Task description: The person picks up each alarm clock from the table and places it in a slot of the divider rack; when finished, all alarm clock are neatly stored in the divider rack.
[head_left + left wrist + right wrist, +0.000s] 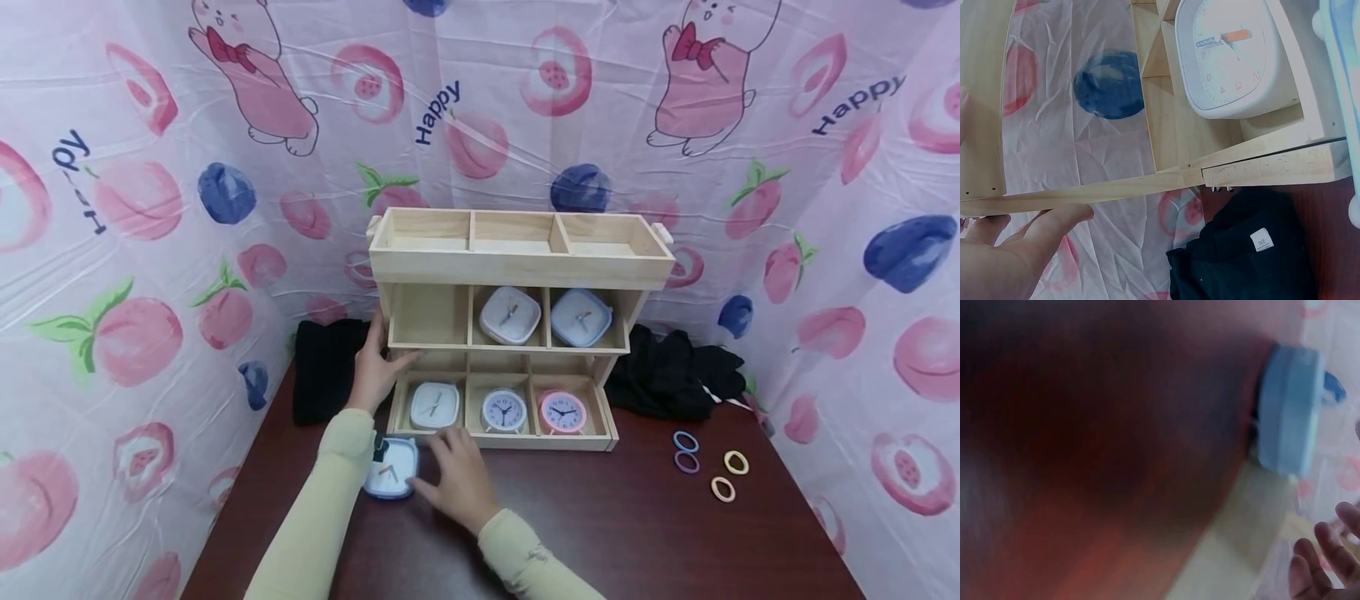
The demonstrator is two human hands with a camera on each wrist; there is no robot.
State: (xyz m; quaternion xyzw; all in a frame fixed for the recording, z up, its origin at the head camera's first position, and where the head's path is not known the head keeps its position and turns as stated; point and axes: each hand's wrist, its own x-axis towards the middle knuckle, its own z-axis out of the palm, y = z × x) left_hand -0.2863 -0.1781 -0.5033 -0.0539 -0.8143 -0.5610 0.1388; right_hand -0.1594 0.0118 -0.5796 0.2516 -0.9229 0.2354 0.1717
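A three-tier wooden rack [521, 268] stands at the back of the table. My left hand [372, 372] holds its left side by the middle tier; in the left wrist view, fingers [1054, 225] lie along the wooden side strip. In front of the rack's left end, a light blue alarm clock [392, 477] stands on the table. My right hand [463, 483] is just right of it, fingers spread and loosely bent, thumb near its edge. The right wrist view is blurred and shows that clock [1288, 409] apart from the fingers [1329, 547].
The middle tier holds a white clock [510, 315] and a blue clock [581, 317]. Below are another white clock [435, 406], a round pale one [504, 411] and a pink one [562, 412]. Black cloths [656, 375] flank the rack. Several coloured rings [723, 489] lie right.
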